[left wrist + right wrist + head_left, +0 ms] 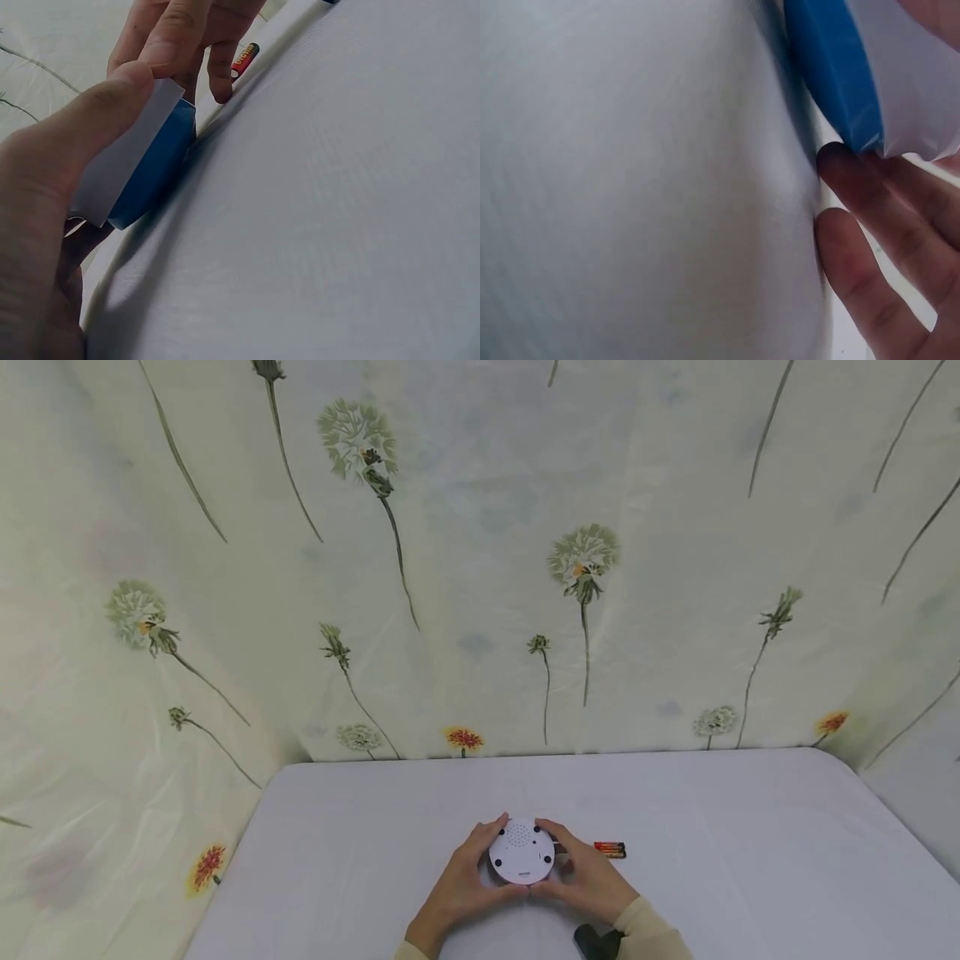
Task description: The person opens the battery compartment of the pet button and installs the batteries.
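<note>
A round white device (522, 864) with a patch of small holes and several dark round spots on its upward face is held low over the white table. The left hand (467, 875) grips its left rim, and the right hand (588, 875) grips its right rim, thumbs meeting at the near edge. In the left wrist view the device shows a white side above a blue lower part (156, 171). The right wrist view also shows this blue part (836, 71), close over the cloth, with right-hand fingers (900, 225) beside and under it. Its underside is hidden.
Red-and-black batteries (611, 850) lie just right of the right hand; one battery (245, 60) also shows in the left wrist view. A dark object (596, 942), partly covered by the right sleeve, lies near the front. A flowered curtain (480, 568) hangs behind the table (360, 827).
</note>
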`<state>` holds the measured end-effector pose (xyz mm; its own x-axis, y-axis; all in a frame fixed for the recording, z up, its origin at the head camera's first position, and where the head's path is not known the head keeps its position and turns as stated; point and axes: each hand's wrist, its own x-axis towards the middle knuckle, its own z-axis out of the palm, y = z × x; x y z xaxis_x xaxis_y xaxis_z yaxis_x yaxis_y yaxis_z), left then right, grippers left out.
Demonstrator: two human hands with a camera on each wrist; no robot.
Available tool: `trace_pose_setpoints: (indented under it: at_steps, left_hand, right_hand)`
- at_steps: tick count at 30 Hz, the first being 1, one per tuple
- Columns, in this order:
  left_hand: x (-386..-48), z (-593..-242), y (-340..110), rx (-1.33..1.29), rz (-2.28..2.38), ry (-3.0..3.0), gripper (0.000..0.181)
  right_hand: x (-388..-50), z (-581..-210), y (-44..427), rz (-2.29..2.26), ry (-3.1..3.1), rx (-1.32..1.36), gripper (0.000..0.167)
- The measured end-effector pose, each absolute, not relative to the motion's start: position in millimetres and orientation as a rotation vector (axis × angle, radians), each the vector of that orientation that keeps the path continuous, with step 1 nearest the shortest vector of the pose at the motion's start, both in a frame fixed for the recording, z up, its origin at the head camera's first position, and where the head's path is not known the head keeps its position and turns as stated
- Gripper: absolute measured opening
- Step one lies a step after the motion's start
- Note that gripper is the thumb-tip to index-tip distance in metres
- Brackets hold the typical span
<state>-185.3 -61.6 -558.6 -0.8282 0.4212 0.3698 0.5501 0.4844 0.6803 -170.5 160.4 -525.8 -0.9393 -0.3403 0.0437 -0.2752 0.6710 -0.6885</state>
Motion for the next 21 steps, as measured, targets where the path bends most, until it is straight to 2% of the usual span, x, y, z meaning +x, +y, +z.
trace_pose_setpoints:
  at_steps: [12, 21]
  left_hand:
    - [-185, -556, -59, -0.806, -1.343, -2.663, 0.096]
    - [-183, -553, -61, -0.787, -1.407, -2.676, 0.100]
  right_hand:
    - [-167, -521, 163, -1.112, 2.766, -0.531, 0.092]
    - [-163, -517, 157, -1.186, 2.850, -0.484, 0.059]
